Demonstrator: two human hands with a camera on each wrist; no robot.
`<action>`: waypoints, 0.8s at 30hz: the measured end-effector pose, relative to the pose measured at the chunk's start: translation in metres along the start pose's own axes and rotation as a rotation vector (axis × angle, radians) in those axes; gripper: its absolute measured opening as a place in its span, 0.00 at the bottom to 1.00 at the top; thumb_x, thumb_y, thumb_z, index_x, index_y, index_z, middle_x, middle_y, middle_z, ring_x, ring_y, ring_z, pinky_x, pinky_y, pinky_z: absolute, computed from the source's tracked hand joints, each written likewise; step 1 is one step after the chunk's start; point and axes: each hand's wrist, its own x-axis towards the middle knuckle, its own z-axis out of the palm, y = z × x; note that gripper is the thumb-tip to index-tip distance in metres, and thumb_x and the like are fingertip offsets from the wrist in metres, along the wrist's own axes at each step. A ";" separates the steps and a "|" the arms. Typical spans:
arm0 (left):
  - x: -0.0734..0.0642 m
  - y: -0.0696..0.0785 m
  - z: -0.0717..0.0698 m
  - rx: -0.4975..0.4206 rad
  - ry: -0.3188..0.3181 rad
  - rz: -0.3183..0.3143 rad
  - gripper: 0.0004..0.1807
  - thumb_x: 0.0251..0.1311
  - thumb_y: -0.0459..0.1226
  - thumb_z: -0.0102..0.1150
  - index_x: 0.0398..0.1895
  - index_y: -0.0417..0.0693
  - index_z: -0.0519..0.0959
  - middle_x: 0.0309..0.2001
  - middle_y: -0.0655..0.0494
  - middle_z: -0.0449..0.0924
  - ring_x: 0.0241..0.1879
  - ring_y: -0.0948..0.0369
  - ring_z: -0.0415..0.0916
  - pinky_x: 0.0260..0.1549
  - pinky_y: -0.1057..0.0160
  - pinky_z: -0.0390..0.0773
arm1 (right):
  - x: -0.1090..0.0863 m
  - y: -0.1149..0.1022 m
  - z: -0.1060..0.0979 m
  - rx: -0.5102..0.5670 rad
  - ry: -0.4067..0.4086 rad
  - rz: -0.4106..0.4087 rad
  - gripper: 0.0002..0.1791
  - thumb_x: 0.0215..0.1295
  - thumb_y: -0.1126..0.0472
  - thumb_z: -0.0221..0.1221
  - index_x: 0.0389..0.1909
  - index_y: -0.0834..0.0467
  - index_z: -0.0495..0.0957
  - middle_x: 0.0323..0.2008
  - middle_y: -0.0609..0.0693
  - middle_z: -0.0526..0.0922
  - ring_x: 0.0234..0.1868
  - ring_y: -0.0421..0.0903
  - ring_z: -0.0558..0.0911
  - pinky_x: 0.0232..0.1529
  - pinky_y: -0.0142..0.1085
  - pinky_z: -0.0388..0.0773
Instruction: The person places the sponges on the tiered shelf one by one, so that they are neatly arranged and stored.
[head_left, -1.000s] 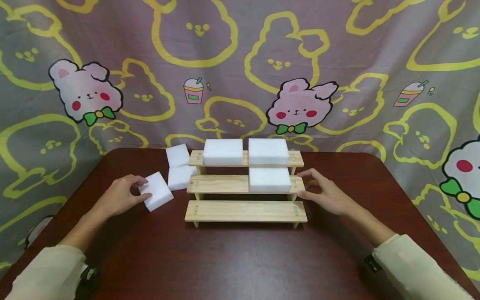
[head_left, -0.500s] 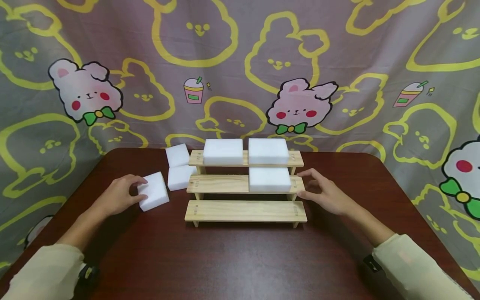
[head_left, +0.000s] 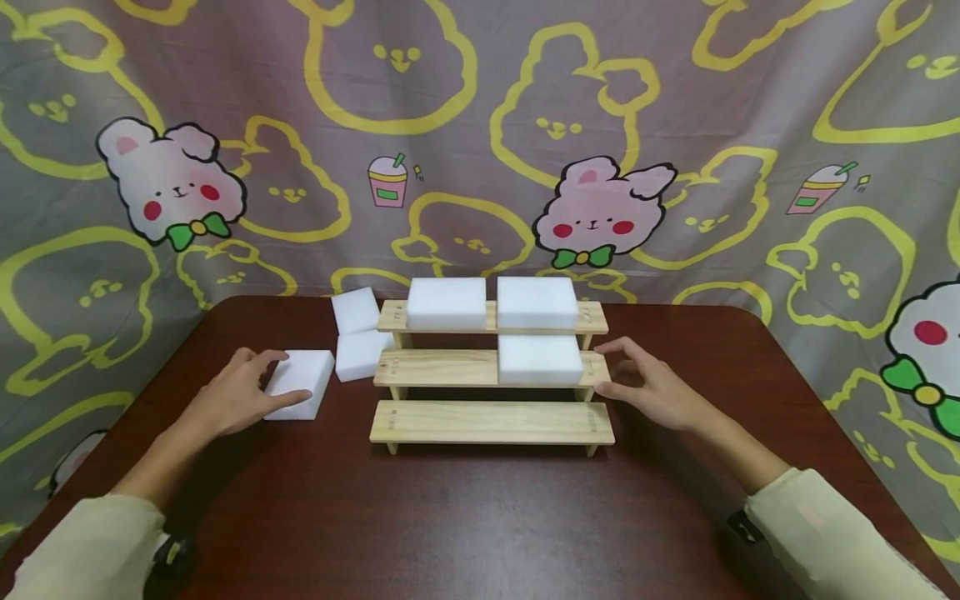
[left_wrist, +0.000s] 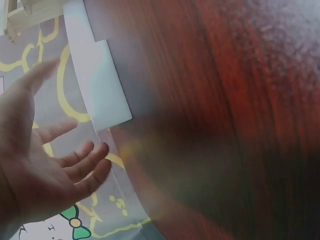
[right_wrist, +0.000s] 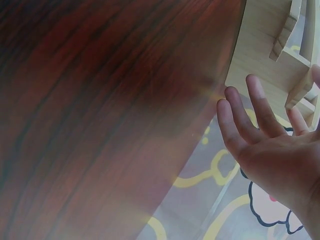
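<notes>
My left hand is spread around a white foam block lying flat on the table, left of a three-step wooden rack. Its thumb overlaps the block's near part in the head view, and the index fingertip is at the far left corner. In the left wrist view, slim gaps show between those fingertips and the foam block. My right hand stays at the rack's right end, fingers loosely extended, with thumb and index tips right at the middle step. From the right wrist, its palm and spread fingers hold nothing.
Two foam blocks sit on the top step, and another foam block on the middle step's right. Two more foam blocks lie left of the rack. A patterned curtain hangs behind the table.
The foam block at my left hand has turned until its sides run nearly square with the rack, shifting slightly left. My left fingers have spread a little; the right hand has stayed put.
</notes>
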 end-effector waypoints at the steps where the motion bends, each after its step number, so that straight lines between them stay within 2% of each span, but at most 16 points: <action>1: -0.001 0.001 0.001 0.013 -0.016 -0.013 0.49 0.54 0.61 0.72 0.64 0.31 0.70 0.50 0.28 0.68 0.41 0.41 0.73 0.31 0.48 0.77 | 0.000 0.000 0.000 -0.001 0.001 -0.001 0.27 0.70 0.56 0.66 0.65 0.56 0.69 0.50 0.59 0.84 0.49 0.52 0.83 0.48 0.49 0.76; 4: -0.002 0.000 0.002 0.034 -0.055 -0.031 0.50 0.52 0.63 0.72 0.65 0.33 0.69 0.49 0.28 0.68 0.40 0.41 0.73 0.30 0.47 0.78 | 0.000 0.001 0.001 -0.003 0.006 -0.008 0.27 0.70 0.57 0.66 0.65 0.56 0.69 0.49 0.59 0.84 0.48 0.52 0.83 0.47 0.48 0.76; 7: -0.004 -0.001 0.002 0.036 -0.082 -0.034 0.50 0.52 0.61 0.72 0.65 0.33 0.68 0.50 0.26 0.69 0.41 0.39 0.73 0.33 0.43 0.79 | 0.000 0.001 0.001 -0.003 0.009 -0.012 0.27 0.70 0.57 0.67 0.65 0.56 0.69 0.49 0.59 0.84 0.48 0.51 0.83 0.46 0.47 0.77; 10: -0.005 -0.003 0.000 0.033 -0.093 -0.024 0.48 0.53 0.58 0.73 0.65 0.32 0.68 0.50 0.26 0.69 0.42 0.39 0.73 0.34 0.43 0.79 | 0.000 0.001 0.001 0.006 0.009 -0.012 0.27 0.70 0.57 0.67 0.65 0.56 0.69 0.49 0.59 0.84 0.48 0.52 0.83 0.47 0.48 0.76; 14: -0.005 -0.008 -0.001 0.023 -0.082 -0.008 0.47 0.52 0.55 0.74 0.65 0.32 0.69 0.48 0.27 0.68 0.41 0.39 0.73 0.32 0.45 0.78 | 0.000 0.001 0.000 0.012 0.008 -0.014 0.27 0.70 0.58 0.67 0.65 0.57 0.69 0.49 0.59 0.84 0.48 0.52 0.83 0.47 0.49 0.76; 21: -0.007 -0.014 0.001 0.004 -0.076 0.016 0.48 0.52 0.54 0.76 0.66 0.31 0.68 0.47 0.26 0.69 0.41 0.40 0.72 0.35 0.44 0.79 | -0.003 -0.001 0.000 0.015 0.007 -0.033 0.27 0.70 0.58 0.66 0.65 0.57 0.69 0.48 0.58 0.85 0.47 0.50 0.83 0.45 0.47 0.76; 24: -0.007 -0.017 -0.001 -0.004 -0.049 0.030 0.46 0.53 0.51 0.76 0.66 0.31 0.68 0.47 0.26 0.69 0.41 0.40 0.72 0.34 0.45 0.78 | -0.002 0.000 0.000 0.013 0.009 -0.029 0.27 0.70 0.58 0.66 0.65 0.57 0.69 0.48 0.58 0.85 0.47 0.50 0.83 0.45 0.47 0.76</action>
